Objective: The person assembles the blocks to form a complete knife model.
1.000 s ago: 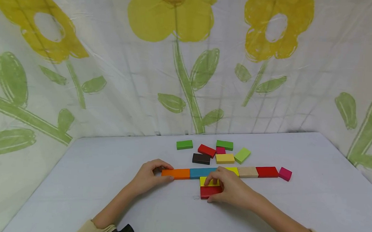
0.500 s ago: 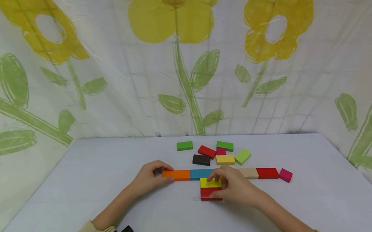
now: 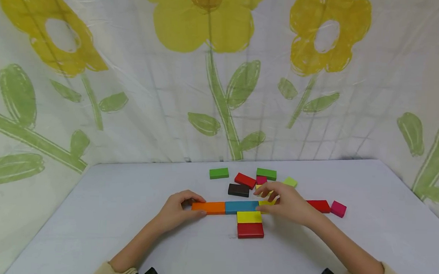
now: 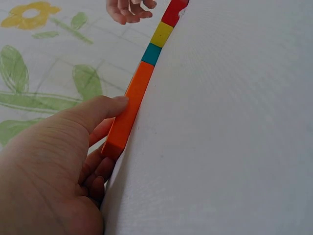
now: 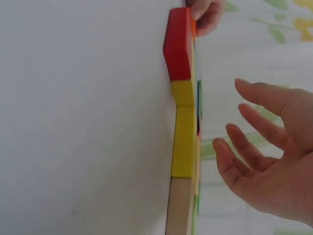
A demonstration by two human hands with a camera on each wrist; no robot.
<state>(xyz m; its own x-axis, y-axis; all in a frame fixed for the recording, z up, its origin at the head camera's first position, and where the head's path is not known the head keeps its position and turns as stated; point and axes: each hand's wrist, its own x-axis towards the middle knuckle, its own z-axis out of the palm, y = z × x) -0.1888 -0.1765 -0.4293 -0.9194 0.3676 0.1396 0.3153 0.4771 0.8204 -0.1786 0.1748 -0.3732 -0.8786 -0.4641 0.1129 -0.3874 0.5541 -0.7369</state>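
Note:
At the left end of a row of blocks, my left hand [image 3: 181, 209] pinches an orange block [image 3: 212, 208] between thumb and fingers. To its right in the row come a blue block [image 3: 241, 207], a yellow block [image 5: 184, 142], a natural wood block [image 5: 179, 205] and a red block [image 3: 319, 206]. A second yellow block [image 3: 249, 217] and a red block [image 3: 250, 230] lie in front of the row, side by side. My right hand [image 3: 288, 203] hovers over the row's yellow and wood part with fingers spread, holding nothing, and hides some of it.
Behind the row lie loose blocks: a green one [image 3: 219, 173], a red one [image 3: 245, 180], a dark one [image 3: 238, 190], another green one [image 3: 266, 174] and a light green one [image 3: 290, 181]. A magenta block [image 3: 338, 209] sits past the row's right end. A flowered curtain hangs behind.
My right hand has let go of the yellow and red blocks in front of the row and moved up and away to the right. My left hand stays on the orange block.

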